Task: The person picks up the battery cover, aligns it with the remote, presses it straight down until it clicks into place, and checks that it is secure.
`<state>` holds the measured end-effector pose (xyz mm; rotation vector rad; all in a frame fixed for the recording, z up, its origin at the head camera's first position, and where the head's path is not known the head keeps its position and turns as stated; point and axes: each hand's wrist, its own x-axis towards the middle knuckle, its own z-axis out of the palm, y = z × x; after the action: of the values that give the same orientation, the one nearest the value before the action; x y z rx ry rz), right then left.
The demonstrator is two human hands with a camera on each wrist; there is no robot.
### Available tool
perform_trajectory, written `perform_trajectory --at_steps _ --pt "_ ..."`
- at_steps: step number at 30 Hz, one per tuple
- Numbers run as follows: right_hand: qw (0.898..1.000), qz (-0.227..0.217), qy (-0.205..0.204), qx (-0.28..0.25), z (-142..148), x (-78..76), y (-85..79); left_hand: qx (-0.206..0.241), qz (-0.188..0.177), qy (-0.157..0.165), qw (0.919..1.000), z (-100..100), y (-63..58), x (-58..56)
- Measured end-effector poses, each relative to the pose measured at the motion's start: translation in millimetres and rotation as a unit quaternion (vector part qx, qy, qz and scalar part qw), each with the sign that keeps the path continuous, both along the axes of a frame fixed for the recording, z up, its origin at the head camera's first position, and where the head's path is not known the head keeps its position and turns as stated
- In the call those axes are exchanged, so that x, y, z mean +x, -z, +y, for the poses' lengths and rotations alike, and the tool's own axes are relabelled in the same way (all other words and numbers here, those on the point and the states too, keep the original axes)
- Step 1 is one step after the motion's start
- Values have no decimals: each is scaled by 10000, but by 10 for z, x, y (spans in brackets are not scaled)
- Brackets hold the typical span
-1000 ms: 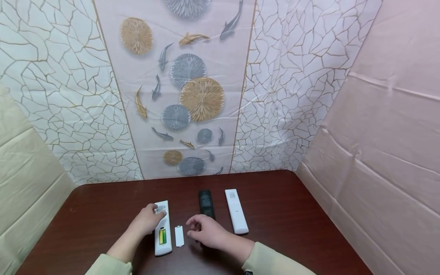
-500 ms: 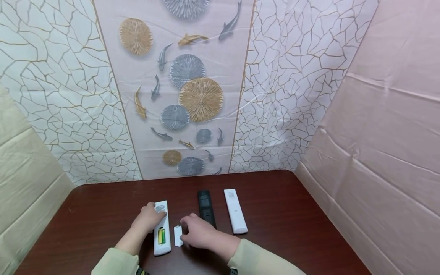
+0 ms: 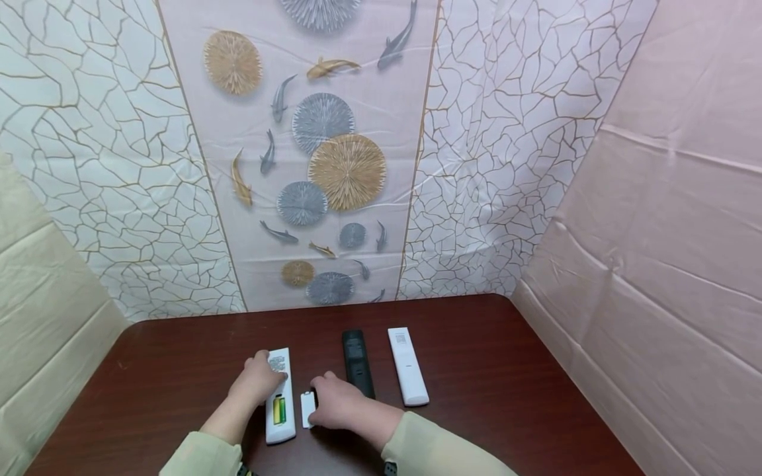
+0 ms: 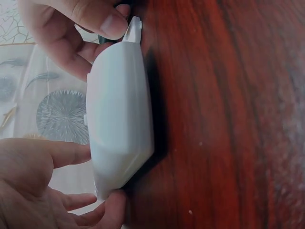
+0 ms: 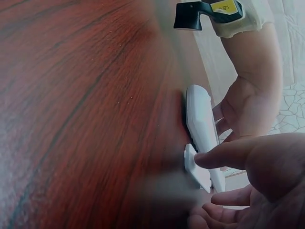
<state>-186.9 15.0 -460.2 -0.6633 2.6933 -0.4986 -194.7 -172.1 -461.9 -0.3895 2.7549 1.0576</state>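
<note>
A white remote control (image 3: 280,433) lies face down on the table at left, its battery compartment uncovered and a green-yellow battery (image 3: 279,410) inside. My left hand (image 3: 254,380) holds its far end, thumb on one edge and fingers on the other. Just right of it is the small white battery cover (image 3: 306,408). With thumb and fingers my right hand (image 3: 338,402) grips the cover at its right side. The right wrist view has the thumb on one end of the cover (image 5: 196,168), fingers near the other. In the left wrist view the cover (image 4: 134,31) looks slightly tilted.
A black remote control (image 3: 356,357) lies beyond my right hand, partly behind it. Further right is a second white remote control (image 3: 408,367), also back side up. The dark red table (image 3: 488,396) ends at a patterned cloth wall (image 3: 321,238).
My right hand has moved left and its thumb and fingers have closed in on the battery cover. The left hand stays on the remote control.
</note>
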Motion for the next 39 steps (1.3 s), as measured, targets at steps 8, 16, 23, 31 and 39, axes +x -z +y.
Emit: perform_trajectory --at_steps 8,16,23,31,39 --pt "10000 -79 -44 31 -33 -7 23 9 108 -57 9999 -25 30 -10" --pt "9998 -148 -137 -91 -33 7 28 -1 148 -98 9998 -36 36 -21" --pt "9995 -149 -96 -278 1 -10 47 141 208 -178 9995 -5 52 -40" --pt "9986 -149 -116 -504 16 -35 57 449 321 -276 9981 33 63 -60" --pt "9956 -231 12 -911 43 -32 48 748 181 -271 9967 2 72 -93"
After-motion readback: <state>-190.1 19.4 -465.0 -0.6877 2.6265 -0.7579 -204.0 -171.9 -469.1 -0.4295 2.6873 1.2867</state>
